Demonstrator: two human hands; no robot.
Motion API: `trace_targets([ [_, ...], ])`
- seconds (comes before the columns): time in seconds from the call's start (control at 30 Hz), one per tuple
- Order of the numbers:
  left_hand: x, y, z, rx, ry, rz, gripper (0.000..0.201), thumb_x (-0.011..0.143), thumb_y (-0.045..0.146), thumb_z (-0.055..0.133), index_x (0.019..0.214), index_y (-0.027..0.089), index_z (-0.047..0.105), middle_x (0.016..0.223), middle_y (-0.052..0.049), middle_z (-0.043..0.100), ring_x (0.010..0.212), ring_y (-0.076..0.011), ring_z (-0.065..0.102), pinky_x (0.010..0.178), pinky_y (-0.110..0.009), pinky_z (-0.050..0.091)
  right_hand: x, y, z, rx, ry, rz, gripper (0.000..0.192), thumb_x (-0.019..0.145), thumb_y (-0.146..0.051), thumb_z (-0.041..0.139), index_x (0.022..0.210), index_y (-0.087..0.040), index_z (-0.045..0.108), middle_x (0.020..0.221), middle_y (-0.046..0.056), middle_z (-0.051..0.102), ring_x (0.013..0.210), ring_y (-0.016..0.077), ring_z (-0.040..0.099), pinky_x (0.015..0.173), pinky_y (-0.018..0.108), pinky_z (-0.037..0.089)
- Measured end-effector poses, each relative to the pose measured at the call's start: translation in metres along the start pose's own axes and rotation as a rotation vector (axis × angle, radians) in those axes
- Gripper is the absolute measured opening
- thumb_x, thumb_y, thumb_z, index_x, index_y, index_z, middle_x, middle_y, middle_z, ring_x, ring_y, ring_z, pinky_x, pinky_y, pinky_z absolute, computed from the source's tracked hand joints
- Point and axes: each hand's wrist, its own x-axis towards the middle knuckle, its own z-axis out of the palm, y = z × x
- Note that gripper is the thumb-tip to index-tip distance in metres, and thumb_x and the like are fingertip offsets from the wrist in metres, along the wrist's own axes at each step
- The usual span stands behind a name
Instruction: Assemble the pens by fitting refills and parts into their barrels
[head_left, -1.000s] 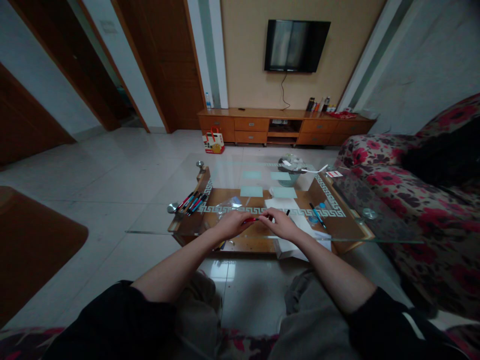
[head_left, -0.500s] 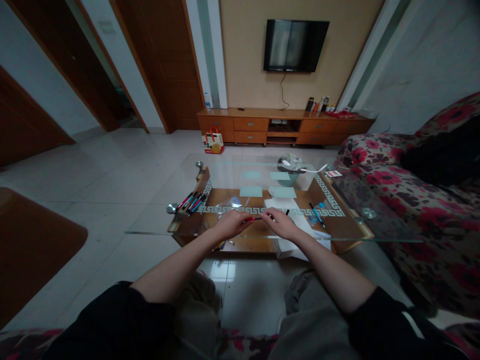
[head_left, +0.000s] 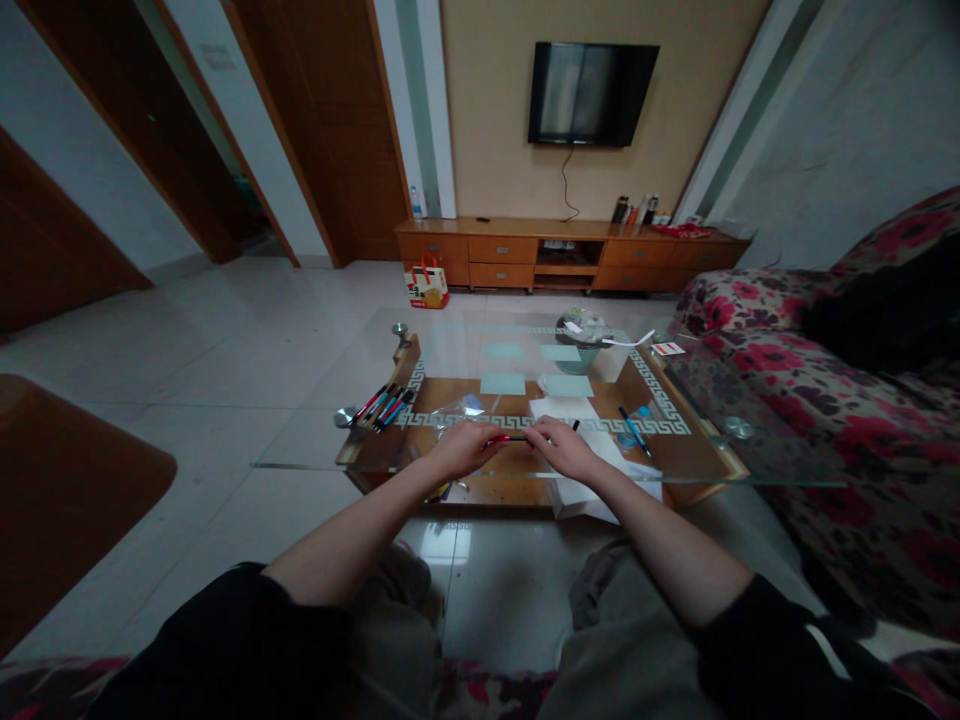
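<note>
Over the glass table's (head_left: 300, 465) near edge, the left hand (head_left: 461, 448) pinches a red-and-black pen (head_left: 514, 438); the right hand's (head_left: 561, 450) fingertips pinch its other end, slightly farther out than a second ago, baring more shaft. More pens (head_left: 385, 405) lie between nine and ten o'clock; beyond, a mesh basket (head_left: 576, 362) at one, a television (head_left: 592, 95) just past twelve.

Home, living rm | wall-mtd TV (head_left: 592, 95) | floral sofa (head_left: 862, 400) | glass-top coffee tbl (head_left: 315, 440) | wd cabinet (head_left: 502, 248)
</note>
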Motion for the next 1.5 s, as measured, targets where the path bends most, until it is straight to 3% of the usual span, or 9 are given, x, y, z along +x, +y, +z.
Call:
trace_targets([
  [0.17, -0.0004, -0.0007, 0.0002, -0.002, -0.012, -0.014, 0.032, 0.100, 0.043, 0.045, 0.104, 0.023, 0.070, 0.087, -0.005, 0.072, 0.078, -0.0171, 0.064, 0.069, -0.025, 0.041, -0.0013, 0.0044, 0.0045, 0.092, 0.043, 0.057, 0.012, 0.088, -0.030, 0.062, 0.092, -0.019, 0.061, 0.087, 0.002, 0.063, 0.073, 0.0157, 0.058, 0.064, 0.027, 0.044],
  [0.33, 0.0000, -0.0012, 0.0016, -0.010, -0.015, -0.028, 0.033, 0.100, 0.044, 0.044, 0.102, 0.023, 0.069, 0.086, -0.005, 0.071, 0.076, -0.0166, 0.063, 0.068, -0.025, 0.041, -0.0033, 0.0008, 0.0040, 0.174, 0.048, 0.062, 0.028, 0.084, -0.030, 0.067, 0.108, -0.020, 0.057, 0.095, 0.002, 0.065, 0.070, 0.0138, 0.059, 0.066, 0.027, 0.047],
  [0.43, -0.0004, -0.0002, 0.0013, -0.010, -0.016, -0.042, 0.033, 0.100, 0.043, 0.044, 0.101, 0.023, 0.070, 0.085, -0.005, 0.070, 0.075, -0.0165, 0.063, 0.068, -0.025, 0.040, -0.0016, -0.0007, 0.0013, 0.089, 0.050, 0.044, 0.020, 0.092, -0.039, 0.061, 0.094, -0.019, 0.063, 0.088, 0.003, 0.065, 0.075, 0.0164, 0.059, 0.071, 0.029, 0.046],
  [0.53, -0.0008, 0.0006, 0.0001, -0.006, -0.015, -0.039, 0.034, 0.100, 0.045, 0.043, 0.101, 0.023, 0.069, 0.085, -0.005, 0.070, 0.076, -0.0169, 0.063, 0.069, -0.025, 0.040, 0.0003, -0.0002, 0.0005, 0.025, 0.057, 0.027, 0.028, 0.096, -0.040, 0.056, 0.079, -0.019, 0.065, 0.083, 0.004, 0.064, 0.079, 0.0180, 0.059, 0.071, 0.029, 0.045],
  [0.83, 0.0000, 0.0029, -0.0032, -0.002, -0.028, -0.063, 0.037, 0.100, 0.045, 0.041, 0.105, 0.023, 0.070, 0.086, -0.006, 0.071, 0.075, -0.0176, 0.064, 0.068, -0.025, 0.041, 0.0008, 0.0057, 0.0038, 0.144, 0.157, 0.056, 0.016, 0.087, -0.033, 0.066, 0.094, -0.019, 0.064, 0.090, 0.003, 0.066, 0.076, 0.0160, 0.059, 0.071, 0.029, 0.048],
  [1.07, -0.0025, 0.0042, -0.0037, -0.016, -0.002, -0.092, 0.041, 0.100, 0.042, 0.042, 0.137, 0.030, 0.056, 0.101, -0.006, 0.074, 0.084, -0.0192, 0.067, 0.073, -0.026, 0.046, 0.0021, 0.0048, 0.0014, 0.227, 0.202, 0.114, 0.020, 0.088, -0.038, 0.063, 0.097, -0.020, 0.064, 0.090, 0.003, 0.067, 0.075, 0.0161, 0.060, 0.070, 0.030, 0.048],
  [1.5, -0.0030, 0.0050, -0.0054, 0.021, -0.019, -0.093, 0.038, 0.100, 0.040, 0.041, 0.132, 0.029, 0.058, 0.090, -0.006, 0.073, 0.081, -0.0199, 0.067, 0.072, -0.026, 0.045, 0.0058, 0.0040, -0.0006, 0.483, 0.279, 0.263, 0.037, 0.083, -0.054, 0.065, 0.094, -0.018, 0.063, 0.086, 0.003, 0.066, 0.067, 0.0151, 0.061, 0.060, 0.027, 0.049],
])
